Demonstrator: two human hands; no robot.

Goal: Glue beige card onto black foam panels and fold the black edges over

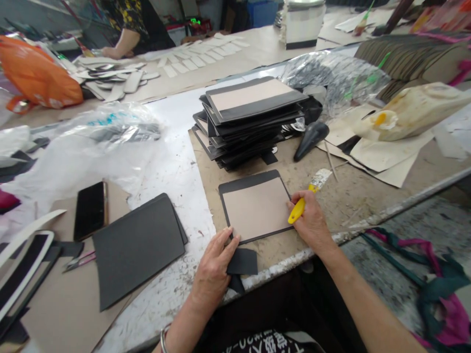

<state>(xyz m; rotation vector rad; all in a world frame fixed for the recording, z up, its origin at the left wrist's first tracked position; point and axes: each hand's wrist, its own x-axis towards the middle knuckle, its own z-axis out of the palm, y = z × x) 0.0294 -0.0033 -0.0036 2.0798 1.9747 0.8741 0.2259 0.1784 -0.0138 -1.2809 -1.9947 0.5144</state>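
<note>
A black-edged panel (253,208) with a beige face lies flat on the brown work board (342,206) in front of me. At its lower left corner, my left hand (215,262) is closed, with fingertips and thumb pressed together on the edge. My right hand (312,223) is closed around a yellow-handled brush (297,211), its pale, caked head pointing away from me. The fingertips of that hand touch the panel's right edge. Beneath my left hand is a small black piece (245,261). Behind the panel rises a stack of similar panels (250,100).
Left of me lie dark grey sheets (140,250), a phone (90,211) and thread snips (79,261). A dark cone-shaped object (311,139) and a glue-stained container (415,110) stand to the right. Across the table, another person's arm (125,44) is near pale strips (202,54).
</note>
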